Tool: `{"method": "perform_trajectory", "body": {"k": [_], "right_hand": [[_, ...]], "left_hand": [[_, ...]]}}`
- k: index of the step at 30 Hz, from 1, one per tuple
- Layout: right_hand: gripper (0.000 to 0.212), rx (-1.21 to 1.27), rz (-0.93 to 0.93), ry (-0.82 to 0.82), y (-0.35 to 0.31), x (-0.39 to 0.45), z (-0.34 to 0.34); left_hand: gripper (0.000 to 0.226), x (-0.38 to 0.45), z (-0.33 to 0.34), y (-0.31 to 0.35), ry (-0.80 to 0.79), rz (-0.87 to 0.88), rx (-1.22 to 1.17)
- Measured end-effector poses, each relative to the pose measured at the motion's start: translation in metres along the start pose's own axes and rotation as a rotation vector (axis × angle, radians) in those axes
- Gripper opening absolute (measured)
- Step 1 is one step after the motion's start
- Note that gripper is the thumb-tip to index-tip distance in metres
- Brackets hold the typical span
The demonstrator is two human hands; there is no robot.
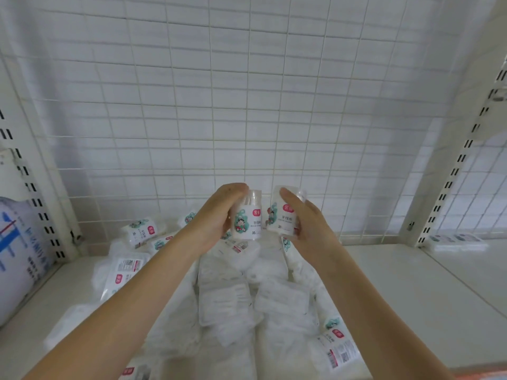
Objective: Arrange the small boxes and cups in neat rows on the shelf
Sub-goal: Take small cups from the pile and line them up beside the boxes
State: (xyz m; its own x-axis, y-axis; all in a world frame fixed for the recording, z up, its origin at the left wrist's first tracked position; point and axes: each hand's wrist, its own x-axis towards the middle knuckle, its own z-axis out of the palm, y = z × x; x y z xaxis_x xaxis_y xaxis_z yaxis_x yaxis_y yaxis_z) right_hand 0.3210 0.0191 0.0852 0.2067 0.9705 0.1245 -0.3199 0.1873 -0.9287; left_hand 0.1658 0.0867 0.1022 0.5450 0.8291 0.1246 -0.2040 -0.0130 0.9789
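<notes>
Left hand (219,215) curled round an upright cup (247,218) at frame centre, right hand (304,218) gripping a second cup (282,212) just beside it, both above a heap of boxes (225,294) on the shelf (397,283), wire grid (247,105) behind

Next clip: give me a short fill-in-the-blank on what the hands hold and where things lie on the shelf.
1. Each hand holds one clear ____ with a white label: left hand, right hand.
2. The left cup is held ____, label toward the camera.
3. Behind the shelf stands a white wire ____.
4. The big blue-printed bag lies at the shelf's ____ end.

Missing words: cup; upright; grid; left
</notes>
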Motion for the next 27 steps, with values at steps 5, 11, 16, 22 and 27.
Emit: {"method": "perform_trajectory", "body": {"k": [5, 11, 16, 22, 27], "right_hand": [[0.05, -0.051, -0.031, 0.064, -0.001, -0.011, -0.013], [0.042, -0.169, -0.053, 0.171, -0.01, -0.049, -0.05], [0.056, -0.202, -0.116, 0.371, -0.027, -0.109, -0.095], [0.045, -0.224, -0.16, 0.598, -0.049, -0.206, -0.159], [0.052, -0.242, -0.139, 0.736, -0.07, -0.29, -0.214]], "left_hand": [[0.018, -0.004, -0.012, -0.003, -0.03, 0.088, -0.012], [0.028, 0.0, 0.023, -0.017, -0.137, 0.007, -0.051], [0.037, -0.001, 0.091, -0.026, -0.311, -0.044, -0.038], [0.029, -0.025, 0.201, -0.058, -0.532, -0.146, -0.013], [0.027, -0.055, 0.3, -0.094, -0.599, -0.321, -0.078]]}}
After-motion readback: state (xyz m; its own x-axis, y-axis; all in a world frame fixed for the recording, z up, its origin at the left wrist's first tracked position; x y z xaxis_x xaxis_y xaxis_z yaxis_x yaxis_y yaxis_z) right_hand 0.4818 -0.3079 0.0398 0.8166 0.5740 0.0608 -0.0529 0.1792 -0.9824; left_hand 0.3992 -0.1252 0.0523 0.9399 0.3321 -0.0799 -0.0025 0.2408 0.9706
